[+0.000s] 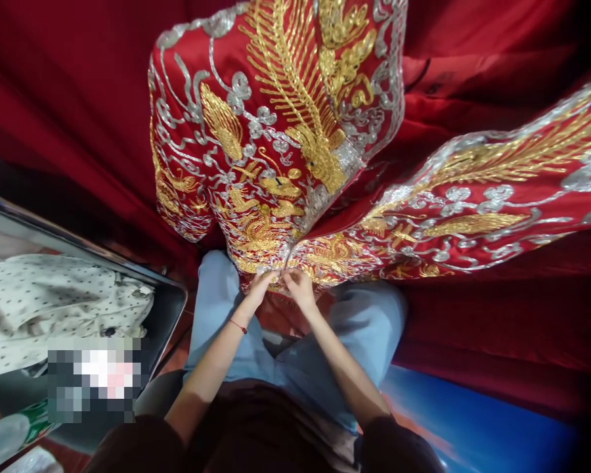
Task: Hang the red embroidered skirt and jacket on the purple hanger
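Background: dark red cloth drapes the whole far side. Near left, a metal-rimmed tray holds a cream dotted cloth. Centre, the red garment with gold and silver embroidery hangs onto the lap. Left hand and right hand both pinch its near hem, fingertips close together. Risk, judged: tugging could snag raised threads; any needle is too small to see.

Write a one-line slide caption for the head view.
Both hands, left hand and right hand, pinch the lower edge of a red embroidered garment above the person's lap.
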Available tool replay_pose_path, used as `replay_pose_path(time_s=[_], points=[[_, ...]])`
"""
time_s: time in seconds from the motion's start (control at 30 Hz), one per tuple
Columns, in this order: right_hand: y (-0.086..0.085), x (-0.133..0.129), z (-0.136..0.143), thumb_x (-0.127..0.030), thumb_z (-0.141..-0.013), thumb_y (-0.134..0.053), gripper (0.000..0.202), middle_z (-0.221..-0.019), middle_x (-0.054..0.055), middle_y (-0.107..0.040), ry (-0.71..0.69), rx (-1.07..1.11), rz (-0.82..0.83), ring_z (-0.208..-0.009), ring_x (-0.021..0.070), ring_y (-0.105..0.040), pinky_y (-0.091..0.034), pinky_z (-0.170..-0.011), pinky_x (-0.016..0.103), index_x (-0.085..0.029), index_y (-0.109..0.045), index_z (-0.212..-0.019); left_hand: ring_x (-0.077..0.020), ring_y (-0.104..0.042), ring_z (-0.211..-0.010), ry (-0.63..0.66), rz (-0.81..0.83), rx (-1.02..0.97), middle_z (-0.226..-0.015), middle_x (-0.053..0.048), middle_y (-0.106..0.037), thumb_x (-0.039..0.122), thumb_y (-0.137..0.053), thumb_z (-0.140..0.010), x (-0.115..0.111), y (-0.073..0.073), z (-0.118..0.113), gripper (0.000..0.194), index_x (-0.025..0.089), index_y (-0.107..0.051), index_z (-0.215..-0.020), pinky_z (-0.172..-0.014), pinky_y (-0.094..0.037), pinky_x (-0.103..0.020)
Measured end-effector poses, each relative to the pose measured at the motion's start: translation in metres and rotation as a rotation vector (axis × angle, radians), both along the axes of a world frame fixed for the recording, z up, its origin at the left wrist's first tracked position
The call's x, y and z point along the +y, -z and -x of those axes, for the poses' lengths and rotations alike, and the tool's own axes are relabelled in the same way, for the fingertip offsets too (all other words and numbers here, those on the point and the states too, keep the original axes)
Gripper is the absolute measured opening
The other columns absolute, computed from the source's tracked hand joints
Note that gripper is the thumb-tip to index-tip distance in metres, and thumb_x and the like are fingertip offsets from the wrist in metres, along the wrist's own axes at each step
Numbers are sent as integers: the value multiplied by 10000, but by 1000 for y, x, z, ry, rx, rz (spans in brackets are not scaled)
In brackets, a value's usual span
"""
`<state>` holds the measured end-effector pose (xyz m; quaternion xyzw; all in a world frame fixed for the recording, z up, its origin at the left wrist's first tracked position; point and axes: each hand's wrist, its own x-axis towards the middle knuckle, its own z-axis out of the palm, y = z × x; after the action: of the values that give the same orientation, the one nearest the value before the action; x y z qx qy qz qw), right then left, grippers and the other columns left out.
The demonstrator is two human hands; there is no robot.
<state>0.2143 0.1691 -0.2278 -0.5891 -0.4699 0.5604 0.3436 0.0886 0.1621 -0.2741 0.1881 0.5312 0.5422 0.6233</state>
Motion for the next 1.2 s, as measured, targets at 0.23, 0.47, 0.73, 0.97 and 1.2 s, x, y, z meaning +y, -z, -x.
replay_pose_path(time_s=[0.23,0.47,0.73,0.97,1.2], points=[[-15,-9,3,-545,-830,-568,354,-644,25,-673,-31,-136,-161,-538,157,-598,-482,-588,278,-214,-606,-710,-207,-671,-896,65,-26,-55,-940,-80,-758,252,-791,-661,-8,-3,8,298,130,-732,-927,-935,-474,-372],[-20,-11,1,-435,-764,-639,226,-571,-29,-596,89,-26,-136,-495,132,-527,-411,-564,257,-225,-596,-690,-215,-673,-935,45,-10,-50,-940,-78,-756,289,-829,-613,-6,-8,3,344,145,-741,-912,-911,-472,-352],[-11,-6,14,-496,-681,-634,298,-563,-26,-613,226,340,44,-410,94,-478,-398,-464,238,-211,-550,-659,-153,-629,-726,67,-18,19,-816,-49,-718,389,-819,-618,-3,-5,-2,386,127,-704,-877,-751,-493,-308],[-28,-11,24,-453,-710,-615,250,-554,-49,-561,310,357,-33,-418,92,-476,-399,-484,245,-205,-582,-717,-185,-646,-865,21,-61,72,-877,-58,-730,330,-798,-638,-7,0,-1,316,138,-692,-864,-875,-478,-316],[-60,-6,31,-403,-766,-603,213,-611,-40,-593,302,392,-157,-425,89,-490,-392,-481,235,-194,-610,-805,-246,-659,-1042,46,-108,225,-1066,-116,-749,407,-730,-721,-4,-5,1,376,143,-710,-987,-967,-473,-351]])
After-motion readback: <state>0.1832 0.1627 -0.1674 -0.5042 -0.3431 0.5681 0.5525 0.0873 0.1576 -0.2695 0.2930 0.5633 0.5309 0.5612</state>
